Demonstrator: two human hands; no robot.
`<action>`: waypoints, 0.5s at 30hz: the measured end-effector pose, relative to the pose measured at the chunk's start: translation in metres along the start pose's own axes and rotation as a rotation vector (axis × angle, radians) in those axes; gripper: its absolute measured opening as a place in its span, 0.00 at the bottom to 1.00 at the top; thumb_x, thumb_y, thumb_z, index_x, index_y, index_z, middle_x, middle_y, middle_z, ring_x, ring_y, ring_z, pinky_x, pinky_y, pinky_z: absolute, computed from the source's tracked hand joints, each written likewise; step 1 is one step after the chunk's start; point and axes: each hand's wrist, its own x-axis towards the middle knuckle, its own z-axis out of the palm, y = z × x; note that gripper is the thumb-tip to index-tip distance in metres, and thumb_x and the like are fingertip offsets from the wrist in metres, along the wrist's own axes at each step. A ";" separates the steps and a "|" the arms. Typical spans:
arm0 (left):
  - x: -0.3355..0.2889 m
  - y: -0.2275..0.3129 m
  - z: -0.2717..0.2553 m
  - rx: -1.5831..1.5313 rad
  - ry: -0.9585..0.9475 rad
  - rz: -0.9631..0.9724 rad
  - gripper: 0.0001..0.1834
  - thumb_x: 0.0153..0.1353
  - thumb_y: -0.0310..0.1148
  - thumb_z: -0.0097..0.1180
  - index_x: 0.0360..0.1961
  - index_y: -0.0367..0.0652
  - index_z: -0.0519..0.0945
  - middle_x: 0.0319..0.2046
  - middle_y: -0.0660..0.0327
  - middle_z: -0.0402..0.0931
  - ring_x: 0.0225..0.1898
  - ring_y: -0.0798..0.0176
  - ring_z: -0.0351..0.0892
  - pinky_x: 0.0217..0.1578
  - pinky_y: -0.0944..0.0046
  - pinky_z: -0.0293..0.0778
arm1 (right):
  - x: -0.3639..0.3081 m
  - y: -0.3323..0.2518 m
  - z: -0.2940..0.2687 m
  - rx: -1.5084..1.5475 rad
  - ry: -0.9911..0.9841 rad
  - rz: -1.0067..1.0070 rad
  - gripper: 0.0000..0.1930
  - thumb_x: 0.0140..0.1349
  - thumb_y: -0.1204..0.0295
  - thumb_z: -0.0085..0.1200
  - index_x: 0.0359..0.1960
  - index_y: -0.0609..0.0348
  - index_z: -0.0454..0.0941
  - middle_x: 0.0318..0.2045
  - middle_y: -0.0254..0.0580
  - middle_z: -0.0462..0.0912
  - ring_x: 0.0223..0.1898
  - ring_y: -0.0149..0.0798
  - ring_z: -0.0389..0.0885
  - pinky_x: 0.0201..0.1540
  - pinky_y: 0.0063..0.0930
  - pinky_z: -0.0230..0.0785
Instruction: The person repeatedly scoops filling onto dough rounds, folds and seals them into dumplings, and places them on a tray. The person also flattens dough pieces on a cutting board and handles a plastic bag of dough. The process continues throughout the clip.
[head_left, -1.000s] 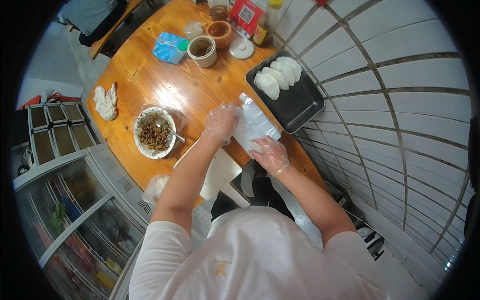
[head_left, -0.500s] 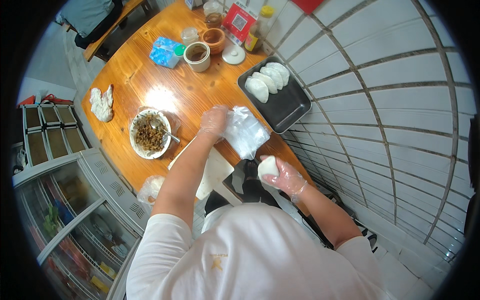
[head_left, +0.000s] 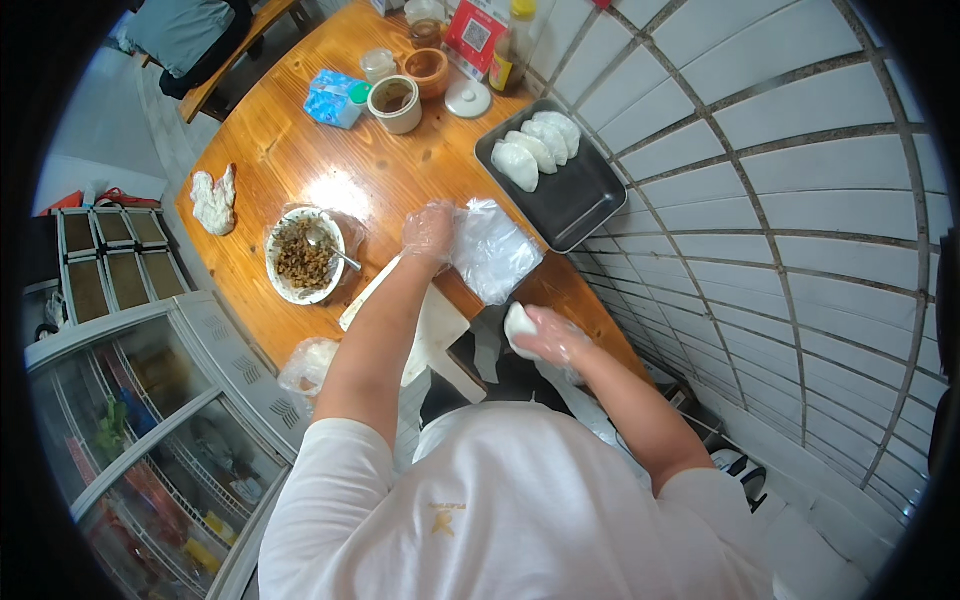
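White and soft-looking, a doughy lump (head_left: 213, 203) lies at the left of the wooden counter (head_left: 268, 150); to its right, a bowl (head_left: 284, 289) with a spoon (head_left: 347, 262) in it holds plenty of brown filling (head_left: 298, 262), apparently yet to be used. Further right, the left hand (head_left: 430, 231), gloved in clear plastic, rests at the left edge of a plastic sheet (head_left: 495, 250) — whether its fingers pinch the sheet, I cannot tell. That squarish sheet sits askew, one corner pointing toward the person. Just below it, the gloved right hand (head_left: 551, 338) is curled around a white piece (head_left: 516, 328), held up near the counter's edge; its visible long axis runs away from the person, leaning slightly left at the far end. Rightmost, a dark tray (head_left: 590, 205) stretches from far left to near right, with four half-moon pieces (head_left: 516, 167) overlapping at its far end, their long axes roughly along the tray's — those four look shaped, while the held one looks unfinished.
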 end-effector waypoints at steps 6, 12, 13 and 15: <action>0.000 0.001 -0.001 -0.002 0.025 0.019 0.12 0.65 0.35 0.52 0.45 0.44 0.82 0.45 0.47 0.83 0.48 0.44 0.84 0.48 0.49 0.80 | -0.026 0.009 0.004 0.289 0.093 -0.066 0.40 0.59 0.62 0.62 0.73 0.61 0.61 0.64 0.57 0.74 0.65 0.52 0.74 0.67 0.39 0.63; -0.002 0.000 -0.004 0.015 -0.051 0.031 0.13 0.68 0.37 0.49 0.44 0.43 0.82 0.44 0.47 0.82 0.49 0.44 0.82 0.50 0.48 0.77 | 0.070 -0.038 -0.011 0.143 0.204 0.066 0.36 0.63 0.54 0.55 0.68 0.61 0.65 0.62 0.65 0.74 0.64 0.60 0.71 0.66 0.45 0.64; -0.001 0.000 -0.005 0.008 -0.051 0.027 0.14 0.70 0.38 0.46 0.43 0.43 0.81 0.43 0.47 0.82 0.49 0.44 0.82 0.50 0.48 0.76 | 0.073 -0.038 -0.011 0.104 0.133 0.086 0.34 0.61 0.54 0.56 0.65 0.61 0.68 0.59 0.65 0.75 0.62 0.60 0.73 0.64 0.44 0.65; 0.000 -0.001 -0.004 0.017 -0.043 0.035 0.14 0.69 0.39 0.47 0.43 0.43 0.81 0.43 0.47 0.82 0.49 0.44 0.82 0.50 0.48 0.76 | 0.063 -0.031 -0.012 0.054 0.094 0.064 0.30 0.58 0.54 0.58 0.58 0.61 0.74 0.54 0.64 0.79 0.57 0.61 0.76 0.61 0.44 0.68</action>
